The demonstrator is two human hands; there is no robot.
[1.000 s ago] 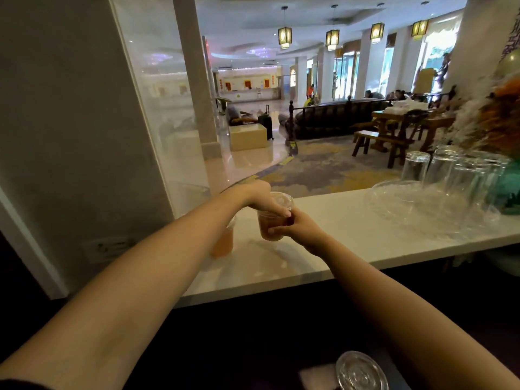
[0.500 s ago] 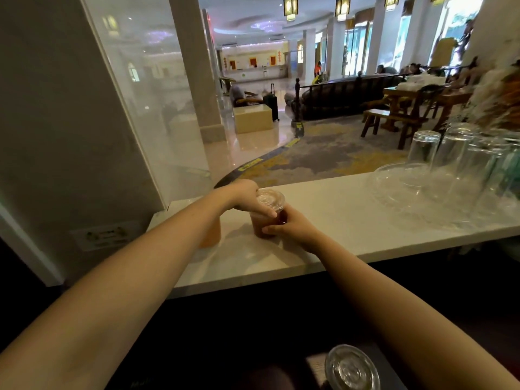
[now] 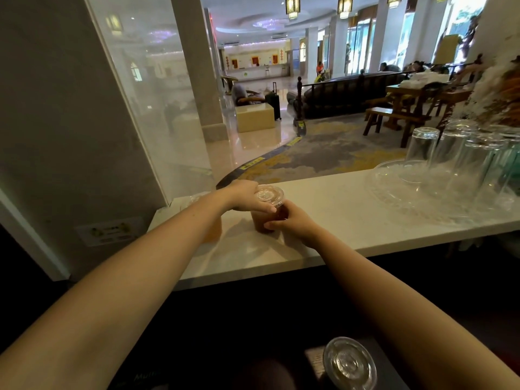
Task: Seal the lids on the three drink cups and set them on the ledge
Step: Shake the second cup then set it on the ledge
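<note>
A clear plastic cup of brown drink [image 3: 260, 220] with a clear lid [image 3: 268, 194] stands on the white ledge [image 3: 337, 215]. My left hand [image 3: 247, 196] rests on the lid's left side, fingers over its rim. The cup's lower right side is gripped by my right hand [image 3: 292, 222]. A second cup with an orange drink [image 3: 212, 230] stands just to the left on the ledge, mostly hidden behind my left forearm. A third lidded cup [image 3: 350, 363] sits low in the dark area near me.
A clear glass tray [image 3: 394, 190] with several upturned glasses [image 3: 422, 146] fills the ledge's right part. A glass partition [image 3: 146, 108] and grey wall close the left side. Beyond the ledge lies a lobby with wooden furniture.
The cup came down and now stands on the ledge beside the orange drink. Both hands stayed on it, the left over the lid.
</note>
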